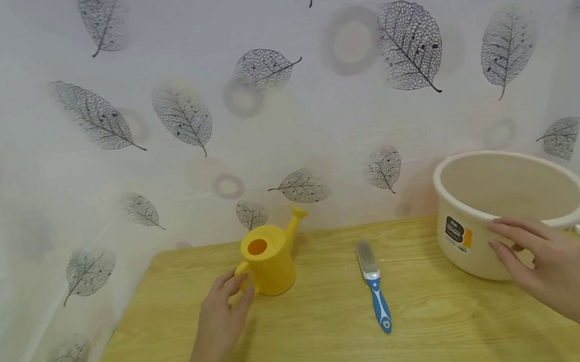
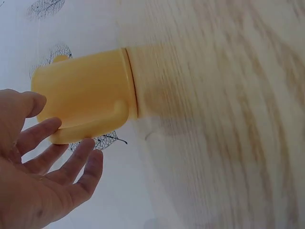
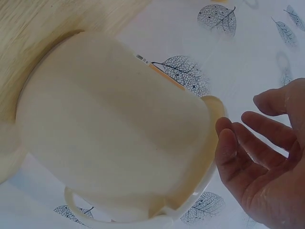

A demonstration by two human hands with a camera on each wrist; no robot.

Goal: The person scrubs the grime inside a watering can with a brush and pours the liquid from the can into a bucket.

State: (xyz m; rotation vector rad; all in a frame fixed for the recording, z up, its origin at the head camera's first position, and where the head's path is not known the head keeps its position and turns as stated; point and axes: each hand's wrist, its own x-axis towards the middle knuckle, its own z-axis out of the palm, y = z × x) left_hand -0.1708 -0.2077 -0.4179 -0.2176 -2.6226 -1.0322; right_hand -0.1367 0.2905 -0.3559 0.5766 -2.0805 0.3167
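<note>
A yellow watering can (image 1: 275,271) stands upright at the left of the table, its spout pointing to the back right. My left hand (image 1: 221,319) is at the can's handle, fingertips by it and thumb apart; the left wrist view shows the fingers (image 2: 86,157) spread loosely beside the handle, not closed round it. At the right stands a cream bucket (image 1: 473,263) with a label on its side. My right hand (image 1: 558,266) is by its front rim, fingers loosely bent. In the right wrist view the fingertips (image 3: 224,138) are at the rim; whether they touch is hard to tell.
Between the can and the bucket, a brush (image 1: 379,302) with a blue and white handle lies on the wooden table (image 1: 326,350), bristle end toward the back. A white leaf-patterned curtain (image 1: 281,120) hangs behind the table and along its sides.
</note>
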